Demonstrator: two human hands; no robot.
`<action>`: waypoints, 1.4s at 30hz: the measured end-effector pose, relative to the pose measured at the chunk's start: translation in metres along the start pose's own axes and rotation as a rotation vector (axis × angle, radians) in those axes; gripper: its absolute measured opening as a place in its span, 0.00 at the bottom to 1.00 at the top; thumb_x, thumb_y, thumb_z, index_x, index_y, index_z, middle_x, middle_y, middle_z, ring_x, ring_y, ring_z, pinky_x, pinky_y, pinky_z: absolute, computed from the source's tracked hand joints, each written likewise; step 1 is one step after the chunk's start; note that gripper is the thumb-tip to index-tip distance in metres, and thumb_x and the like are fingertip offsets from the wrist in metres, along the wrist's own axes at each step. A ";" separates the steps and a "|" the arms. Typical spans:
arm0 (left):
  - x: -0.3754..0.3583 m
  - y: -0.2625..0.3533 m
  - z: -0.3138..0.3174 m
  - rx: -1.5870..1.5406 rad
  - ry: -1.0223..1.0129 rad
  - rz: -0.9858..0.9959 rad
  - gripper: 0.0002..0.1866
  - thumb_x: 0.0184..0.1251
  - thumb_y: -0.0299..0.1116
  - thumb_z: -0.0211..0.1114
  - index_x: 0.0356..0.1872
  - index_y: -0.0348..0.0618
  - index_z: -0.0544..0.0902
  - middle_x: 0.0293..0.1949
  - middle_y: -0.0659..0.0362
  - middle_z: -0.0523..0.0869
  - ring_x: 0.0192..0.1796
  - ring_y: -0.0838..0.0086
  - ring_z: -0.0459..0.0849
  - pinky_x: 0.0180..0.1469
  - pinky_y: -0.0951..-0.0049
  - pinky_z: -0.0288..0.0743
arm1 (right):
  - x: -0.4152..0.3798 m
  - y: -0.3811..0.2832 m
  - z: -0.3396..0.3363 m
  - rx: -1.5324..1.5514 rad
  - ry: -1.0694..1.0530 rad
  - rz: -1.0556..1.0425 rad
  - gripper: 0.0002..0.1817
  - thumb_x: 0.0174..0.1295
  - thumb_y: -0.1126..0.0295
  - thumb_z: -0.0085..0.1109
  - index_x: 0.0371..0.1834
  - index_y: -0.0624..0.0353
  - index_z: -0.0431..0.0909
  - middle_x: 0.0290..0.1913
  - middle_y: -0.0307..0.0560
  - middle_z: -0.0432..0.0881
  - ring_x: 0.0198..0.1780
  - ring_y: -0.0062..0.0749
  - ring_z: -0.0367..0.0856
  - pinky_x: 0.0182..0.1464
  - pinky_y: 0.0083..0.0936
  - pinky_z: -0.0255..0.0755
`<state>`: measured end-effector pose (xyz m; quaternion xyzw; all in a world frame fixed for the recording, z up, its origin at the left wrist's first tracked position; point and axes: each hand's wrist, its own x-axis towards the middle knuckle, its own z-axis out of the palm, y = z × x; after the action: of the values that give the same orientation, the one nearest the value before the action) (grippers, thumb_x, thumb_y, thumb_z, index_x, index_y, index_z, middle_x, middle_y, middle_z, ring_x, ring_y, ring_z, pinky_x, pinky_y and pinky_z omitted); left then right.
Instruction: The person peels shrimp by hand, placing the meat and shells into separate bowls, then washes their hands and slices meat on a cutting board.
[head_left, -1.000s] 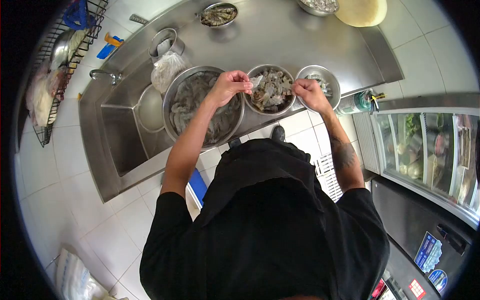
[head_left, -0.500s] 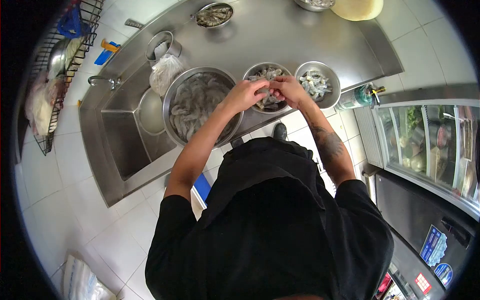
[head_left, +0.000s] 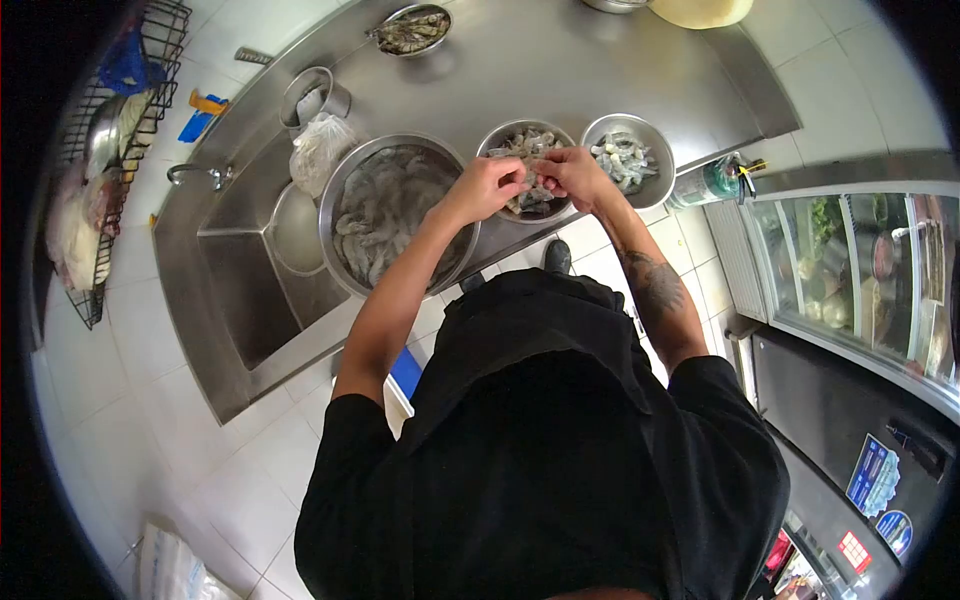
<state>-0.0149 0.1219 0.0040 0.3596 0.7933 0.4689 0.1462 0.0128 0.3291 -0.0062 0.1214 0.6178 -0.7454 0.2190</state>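
Over the middle steel bowl (head_left: 484, 146), which holds shrimp shells (head_left: 532, 141), my two hands meet fingertip to fingertip. My left hand (head_left: 487, 189) is closed in a pinch, and my right hand (head_left: 577, 178) pinches from the other side. Between them is a small greyish shrimp (head_left: 531, 174), mostly hidden by the fingers. To the left stands a large steel bowl (head_left: 326, 222) full of grey shrimp (head_left: 390, 210) in their shells. A smaller bowl (head_left: 655, 190) on the right contains peeled shrimp (head_left: 624, 160).
A sink (head_left: 250, 300) with a tap (head_left: 200, 176) lies left. Behind are a steel pot (head_left: 335, 100), a plastic bag (head_left: 320, 152) and a dish (head_left: 412, 30) of dark shellfish. A green bottle (head_left: 705, 186) and a glass-door fridge (head_left: 850, 260) stand right.
The view has shifted slightly. My hands stay together over the middle bowl, with the fingers turned a little differently around the shrimp.
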 end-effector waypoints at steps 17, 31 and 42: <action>0.002 -0.012 -0.001 -0.237 0.137 -0.091 0.09 0.66 0.26 0.70 0.42 0.35 0.80 0.40 0.54 0.89 0.38 0.80 0.85 0.43 0.75 0.81 | -0.017 -0.011 -0.031 -0.362 0.064 -0.110 0.12 0.66 0.67 0.63 0.30 0.67 0.83 0.22 0.38 0.79 0.21 0.17 0.71 0.22 0.18 0.65; -0.002 -0.016 0.013 -0.085 0.232 -0.208 0.07 0.68 0.25 0.65 0.42 0.31 0.86 0.31 0.57 0.90 0.37 0.79 0.88 0.40 0.76 0.80 | -0.006 -0.009 0.015 -0.701 0.173 -0.403 0.09 0.62 0.68 0.63 0.35 0.65 0.85 0.22 0.50 0.81 0.24 0.32 0.78 0.31 0.32 0.72; -0.006 -0.002 0.007 -0.128 0.028 -0.039 0.08 0.63 0.24 0.70 0.35 0.37 0.77 0.27 0.60 0.81 0.28 0.80 0.76 0.33 0.74 0.72 | 0.006 -0.019 0.007 -0.464 -0.017 -0.094 0.11 0.70 0.68 0.59 0.33 0.64 0.83 0.21 0.35 0.75 0.21 0.16 0.69 0.21 0.16 0.61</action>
<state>-0.0076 0.1218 -0.0019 0.3273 0.7706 0.5208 0.1670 -0.0010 0.3243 0.0093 0.0328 0.7756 -0.5938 0.2114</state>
